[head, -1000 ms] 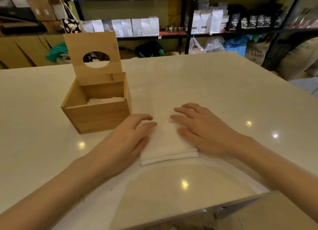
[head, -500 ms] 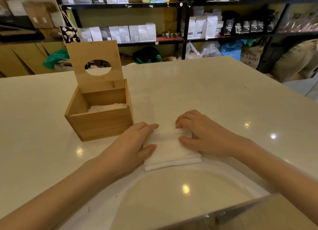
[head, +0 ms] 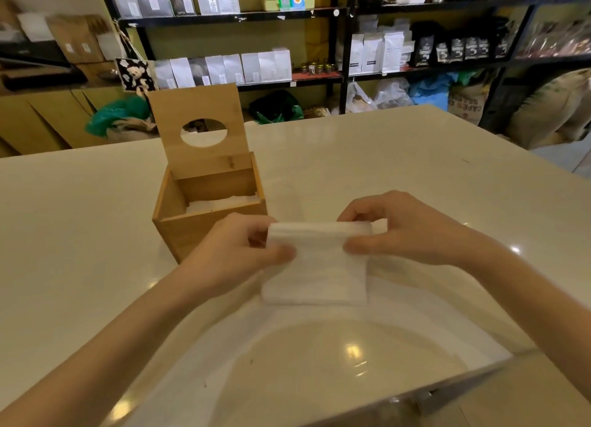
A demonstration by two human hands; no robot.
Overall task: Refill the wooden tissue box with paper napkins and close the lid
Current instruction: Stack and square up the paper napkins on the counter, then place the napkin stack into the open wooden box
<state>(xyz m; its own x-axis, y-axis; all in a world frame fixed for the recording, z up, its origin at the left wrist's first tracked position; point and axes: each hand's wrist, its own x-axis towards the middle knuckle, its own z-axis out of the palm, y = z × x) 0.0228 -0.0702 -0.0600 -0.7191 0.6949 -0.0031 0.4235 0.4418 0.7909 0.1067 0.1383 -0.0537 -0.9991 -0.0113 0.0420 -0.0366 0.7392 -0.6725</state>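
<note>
I hold napkin stack [head: 316, 266] pinched in left hand [head: 236, 254] and right hand [head: 406, 231], fingers closed on top edge; open wooden box [head: 208, 225] lies far-left, nearer left hand.

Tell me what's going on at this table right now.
A person is refilling a wooden tissue box. Both hands, left hand and right hand, grip a stack of white napkins by its top edge, so it hangs just above the table, to the right of the box. The lid stands open and upright, and some napkins already lie inside the box. The stack has not gone in yet.
</note>
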